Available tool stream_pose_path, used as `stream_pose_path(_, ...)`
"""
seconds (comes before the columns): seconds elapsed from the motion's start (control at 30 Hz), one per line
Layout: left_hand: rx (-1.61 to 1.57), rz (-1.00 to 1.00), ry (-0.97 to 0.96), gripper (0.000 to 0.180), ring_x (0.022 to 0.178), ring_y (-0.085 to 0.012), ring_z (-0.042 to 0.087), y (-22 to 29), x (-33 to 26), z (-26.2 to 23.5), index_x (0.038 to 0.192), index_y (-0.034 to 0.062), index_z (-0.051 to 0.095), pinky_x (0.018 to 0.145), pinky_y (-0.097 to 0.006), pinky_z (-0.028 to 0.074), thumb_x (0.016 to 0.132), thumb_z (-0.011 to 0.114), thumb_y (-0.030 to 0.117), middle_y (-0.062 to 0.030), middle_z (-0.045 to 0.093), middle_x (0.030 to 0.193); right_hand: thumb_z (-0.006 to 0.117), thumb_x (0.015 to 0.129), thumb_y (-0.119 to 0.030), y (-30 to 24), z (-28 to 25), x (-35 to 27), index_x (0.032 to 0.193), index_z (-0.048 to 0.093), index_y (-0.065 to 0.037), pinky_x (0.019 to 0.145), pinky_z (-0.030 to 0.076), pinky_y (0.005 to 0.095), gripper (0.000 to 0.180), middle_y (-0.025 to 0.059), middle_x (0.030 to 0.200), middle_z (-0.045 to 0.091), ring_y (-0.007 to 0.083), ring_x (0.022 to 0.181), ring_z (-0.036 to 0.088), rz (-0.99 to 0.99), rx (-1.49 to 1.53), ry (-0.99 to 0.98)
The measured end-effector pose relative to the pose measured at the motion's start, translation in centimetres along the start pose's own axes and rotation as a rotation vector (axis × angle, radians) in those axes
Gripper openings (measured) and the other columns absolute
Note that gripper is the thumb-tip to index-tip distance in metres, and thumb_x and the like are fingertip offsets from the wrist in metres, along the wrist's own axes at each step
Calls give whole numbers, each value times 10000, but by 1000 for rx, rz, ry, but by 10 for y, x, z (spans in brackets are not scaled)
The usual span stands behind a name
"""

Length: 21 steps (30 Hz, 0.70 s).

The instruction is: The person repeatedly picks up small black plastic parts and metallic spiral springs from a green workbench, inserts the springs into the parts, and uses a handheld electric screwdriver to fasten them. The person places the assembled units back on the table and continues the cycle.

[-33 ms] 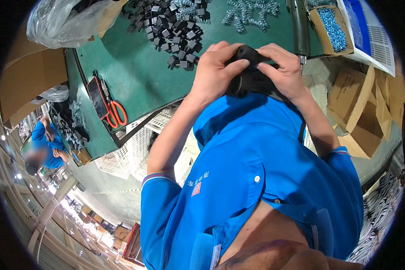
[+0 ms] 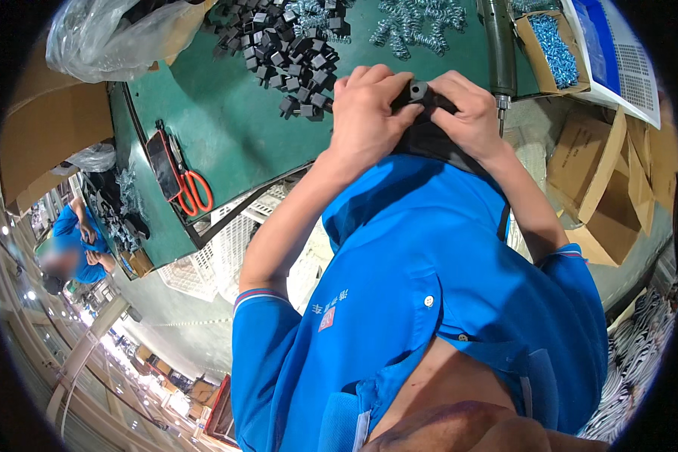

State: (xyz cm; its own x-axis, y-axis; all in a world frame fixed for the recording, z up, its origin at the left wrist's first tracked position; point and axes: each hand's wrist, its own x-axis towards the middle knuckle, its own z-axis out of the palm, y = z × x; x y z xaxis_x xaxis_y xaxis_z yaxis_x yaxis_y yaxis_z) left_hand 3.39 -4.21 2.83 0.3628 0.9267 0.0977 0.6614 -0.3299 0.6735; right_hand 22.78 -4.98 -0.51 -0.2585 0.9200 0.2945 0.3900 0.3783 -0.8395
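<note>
- At far left, a co-worker (image 2: 84,239) in blue sits beside a workbench.
- A phone (image 2: 163,166) and red-handled scissors (image 2: 190,176) lie side by side on a green table (image 2: 241,132).
- Small black blocks (image 2: 297,64) spread in a heap near the table's far side.
- The left hand (image 2: 369,109) grips a black part (image 2: 417,92) between thumb and fingers, held over the lap at the table's edge.
- Beyond it, metal springs (image 2: 416,29) lie tangled.
- The right hand (image 2: 468,113) grasps the part's other side.
- At right, a power screwdriver (image 2: 500,56) stands near a carton of bluish screws (image 2: 556,53).
</note>
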Motion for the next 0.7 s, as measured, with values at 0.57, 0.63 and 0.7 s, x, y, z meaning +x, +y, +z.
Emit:
stream_pose_path(0.57,337,37,-101,377,990,-280,568,-3,9,29,1081,82,685,828,-436,432,742,754,232,-44,631,1005,680,787,-111,4,-9,-8,1062,685,-93,651,526,360,275,59,842,627,247,765,647,52,-502,-82)
stream_pose_path(0.63,431,47,-134,358,995,-273,570,2,15,31,1065,92,689,821,-442,429,743,751,237,-35,630,1010,704,826,-196,-4,-45,2,1139,662,-91,645,521,356,333,63,846,644,238,727,647,172,-571,13)
stream_pose_path(0.7,515,43,-189,341,999,-266,573,5,20,37,1048,102,692,815,-448,423,744,748,245,-27,629,1005,703,849,-354,7,-74,13,1225,622,-90,643,520,374,467,82,859,675,254,708,662,348,-718,107)
